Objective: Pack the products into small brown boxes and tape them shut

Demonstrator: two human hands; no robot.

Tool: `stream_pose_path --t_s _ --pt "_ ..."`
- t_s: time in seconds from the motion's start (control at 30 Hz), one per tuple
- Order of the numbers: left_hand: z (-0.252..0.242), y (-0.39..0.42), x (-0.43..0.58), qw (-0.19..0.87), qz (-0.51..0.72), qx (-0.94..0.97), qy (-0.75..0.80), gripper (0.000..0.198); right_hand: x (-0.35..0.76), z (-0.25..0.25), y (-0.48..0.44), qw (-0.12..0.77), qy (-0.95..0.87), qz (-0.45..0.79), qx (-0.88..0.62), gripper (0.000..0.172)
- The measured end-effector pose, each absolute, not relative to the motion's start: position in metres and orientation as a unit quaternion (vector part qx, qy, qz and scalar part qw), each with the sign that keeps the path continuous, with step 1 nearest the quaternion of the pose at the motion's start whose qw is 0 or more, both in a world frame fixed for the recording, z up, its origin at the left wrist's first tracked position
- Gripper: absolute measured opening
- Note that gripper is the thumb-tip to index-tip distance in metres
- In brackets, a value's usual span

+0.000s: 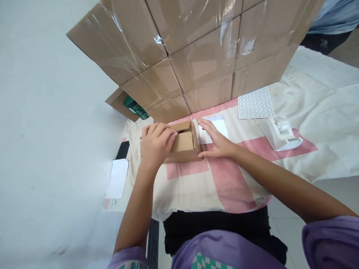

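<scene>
A small brown cardboard box [185,142] lies on the cloth-covered table in front of me, its top partly open with a flap standing up. My left hand [158,142] lies over the box's left part, fingers curled on its top flap and thumb at the opening. My right hand [214,142] spans the right end, its thumb at the near corner and its fingers at the far corner. The inside of the box is only partly visible. A white sheet of paper [218,127] lies just beyond my right hand.
Taped cardboard boxes [202,63] stand stacked at the back. A white tape dispenser [282,134] and a label sheet [255,104] are to the right. Green containers [136,108] sit at the back left. A black object [122,150] and white paper [117,179] lie by the wall.
</scene>
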State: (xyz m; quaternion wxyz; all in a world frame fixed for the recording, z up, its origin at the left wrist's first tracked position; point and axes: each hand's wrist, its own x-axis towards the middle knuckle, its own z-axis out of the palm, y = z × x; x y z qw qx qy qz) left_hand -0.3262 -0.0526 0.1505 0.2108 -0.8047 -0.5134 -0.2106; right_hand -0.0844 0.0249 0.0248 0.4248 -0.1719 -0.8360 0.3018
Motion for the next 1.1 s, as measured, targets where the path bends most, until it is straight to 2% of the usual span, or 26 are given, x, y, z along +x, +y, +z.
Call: stream_pose_path --t_s 0.13,0.23,0.33,0.4,0.43,0.5,0.57,0.7,0.87,1.0,1.1 --pt "0.144 -0.061 -0.323 0.208 -0.179 -0.826 -0.493 0.011 -0.087 0.031 0.019 0.458 -0.871 0.141 -0.111 0.072" --pt "0.148 -0.068 -0.321 0.175 -0.152 -0.841 -0.488 0.017 -0.091 0.032 0.015 0.468 -0.873 0.097 -0.102 0.059" --pt "0.155 -0.074 -0.319 0.134 -0.130 -0.846 -0.499 0.021 -0.094 0.031 0.013 0.472 -0.870 0.091 -0.113 0.059" --pt "0.158 -0.078 -0.318 0.107 -0.119 -0.844 -0.512 0.015 -0.096 0.030 0.012 0.481 -0.864 0.097 -0.117 0.060" --pt "0.157 -0.081 -0.317 0.095 -0.115 -0.843 -0.518 0.023 -0.097 0.030 0.011 0.486 -0.860 0.105 -0.116 0.061" --pt "0.153 -0.087 -0.315 0.088 -0.114 -0.837 -0.527 0.052 -0.098 0.029 0.009 0.490 -0.854 0.133 -0.113 0.064" --pt "0.144 -0.092 -0.312 0.089 -0.133 -0.823 -0.545 0.063 -0.100 0.027 0.006 0.484 -0.850 0.170 -0.119 0.066" --pt "0.124 -0.097 -0.306 0.074 -0.188 -0.788 -0.582 0.046 -0.101 0.022 0.006 0.474 -0.842 0.219 -0.135 0.075" --pt "0.119 -0.093 -0.301 0.045 -0.185 -0.780 -0.596 0.054 -0.099 0.021 0.014 0.427 -0.845 0.279 -0.159 0.094" --pt "0.128 -0.090 -0.300 0.040 -0.155 -0.784 -0.600 0.049 -0.096 0.030 0.019 0.372 -0.856 0.316 -0.172 0.093" --pt "0.136 -0.089 -0.301 0.038 -0.121 -0.788 -0.602 0.045 -0.095 0.037 0.018 0.367 -0.853 0.327 -0.177 0.089"
